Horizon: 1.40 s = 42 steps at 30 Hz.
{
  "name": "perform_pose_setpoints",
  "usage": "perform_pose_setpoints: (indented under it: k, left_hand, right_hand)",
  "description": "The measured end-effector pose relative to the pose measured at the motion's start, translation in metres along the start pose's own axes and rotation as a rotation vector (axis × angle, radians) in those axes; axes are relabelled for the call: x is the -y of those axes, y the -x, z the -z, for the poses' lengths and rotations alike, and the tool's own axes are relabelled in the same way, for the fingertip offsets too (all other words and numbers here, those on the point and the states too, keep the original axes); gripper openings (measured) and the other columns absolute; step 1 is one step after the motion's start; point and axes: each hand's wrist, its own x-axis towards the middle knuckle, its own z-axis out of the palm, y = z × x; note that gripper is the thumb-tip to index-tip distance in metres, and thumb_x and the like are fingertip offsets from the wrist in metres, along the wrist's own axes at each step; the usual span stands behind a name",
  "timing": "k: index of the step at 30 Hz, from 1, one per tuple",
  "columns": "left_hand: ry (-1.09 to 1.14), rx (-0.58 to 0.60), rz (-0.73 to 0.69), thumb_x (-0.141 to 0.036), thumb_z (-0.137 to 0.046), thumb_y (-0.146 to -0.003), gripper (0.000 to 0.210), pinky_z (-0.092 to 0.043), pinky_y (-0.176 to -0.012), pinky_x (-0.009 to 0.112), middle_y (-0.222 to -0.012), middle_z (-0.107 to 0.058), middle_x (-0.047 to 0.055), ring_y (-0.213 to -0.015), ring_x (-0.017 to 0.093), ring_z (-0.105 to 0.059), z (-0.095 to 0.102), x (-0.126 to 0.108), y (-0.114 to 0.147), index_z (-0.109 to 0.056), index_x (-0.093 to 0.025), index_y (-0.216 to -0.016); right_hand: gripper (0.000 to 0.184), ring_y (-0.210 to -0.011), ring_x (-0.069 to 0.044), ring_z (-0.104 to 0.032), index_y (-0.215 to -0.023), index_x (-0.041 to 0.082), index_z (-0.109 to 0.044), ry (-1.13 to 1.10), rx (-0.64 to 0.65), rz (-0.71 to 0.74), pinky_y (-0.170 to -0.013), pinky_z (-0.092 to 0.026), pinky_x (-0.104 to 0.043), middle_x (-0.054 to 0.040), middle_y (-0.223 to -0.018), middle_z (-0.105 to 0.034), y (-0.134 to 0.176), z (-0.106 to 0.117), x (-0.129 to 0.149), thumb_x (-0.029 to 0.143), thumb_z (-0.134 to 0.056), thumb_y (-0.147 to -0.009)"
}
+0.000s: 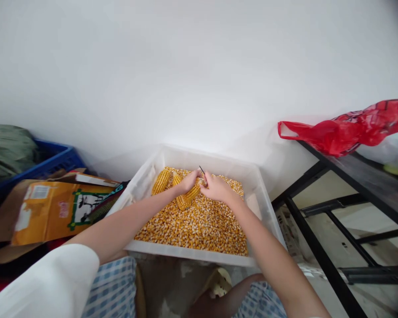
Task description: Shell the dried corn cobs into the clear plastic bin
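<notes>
Both hands meet over a white plastic tub [185, 253] filled with loose corn kernels [199, 225]. My left hand [189, 181] is closed around an ear of corn [189, 198], whose yellow rows show below the fingers. Against it, my right hand [215, 186] is closed with a thin dark rod [201, 169] poking up between the two hands; its lower part is hidden by the fingers. Another whole ear of corn [161, 182] lies on the kernels at the tub's left side, and the tip of one more ear [177, 178] shows behind my left hand.
An orange cardboard box [55, 212] and a blue crate [59, 160] stand on the left. To the right, a black metal frame [313, 238] carries a red plastic bag [348, 130]. A white wall [199, 79] rises directly behind the tub.
</notes>
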Motion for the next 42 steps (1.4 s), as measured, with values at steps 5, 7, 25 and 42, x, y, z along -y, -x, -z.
perform_pose_setpoints:
  k: [5, 7, 25, 42]
  left_hand:
    - [-0.111, 0.03, -0.062, -0.032, -0.02, -0.081, 0.041, -0.039, -0.08, 0.031, -0.078, -0.061, 0.005, -0.078, 0.018, -0.052, 0.001, -0.001, 0.003, -0.055, -0.014, -0.07]
    - [-0.11, 0.062, -0.078, -0.033, -0.019, -0.082, 0.042, -0.039, -0.08, 0.03, -0.08, -0.062, 0.005, -0.08, 0.017, -0.053, 0.001, 0.0, 0.002, -0.056, -0.014, -0.071]
    - [-0.296, 0.11, -0.143, -0.041, -0.017, -0.085, 0.047, -0.038, -0.069, 0.027, -0.061, -0.056, 0.004, -0.064, 0.017, -0.051, 0.007, -0.001, 0.005, -0.047, -0.017, -0.057]
    - [0.084, 0.062, 0.168, -0.046, -0.013, -0.081, 0.051, -0.041, -0.062, 0.027, -0.053, -0.051, 0.002, -0.055, 0.014, -0.047, 0.017, -0.017, -0.003, -0.049, -0.015, -0.062]
  right_hand:
    - [0.037, -0.069, -0.02, -0.056, -0.113, 0.014, -0.036, 0.073, -0.001, 0.017, -0.057, -0.034, -0.025, -0.0067, -0.081, -0.061, 0.004, 0.009, 0.007, 0.032, -0.044, -0.082]
    - [0.041, -0.068, -0.019, -0.055, -0.116, 0.014, -0.035, 0.063, 0.009, 0.026, -0.056, -0.033, -0.025, -0.0065, -0.081, -0.061, 0.005, 0.011, 0.007, 0.031, -0.046, -0.081]
    - [0.057, -0.073, -0.024, -0.057, -0.126, 0.006, -0.022, 0.098, 0.062, 0.038, -0.062, -0.039, -0.03, -0.0121, -0.083, -0.062, -0.001, -0.014, 0.018, 0.021, -0.042, -0.075]
    - [0.011, -0.06, -0.015, -0.049, -0.087, 0.019, -0.037, -0.301, -0.137, -0.119, -0.055, -0.033, -0.024, 0.0005, -0.07, -0.051, -0.005, -0.009, -0.006, 0.029, -0.039, -0.082]
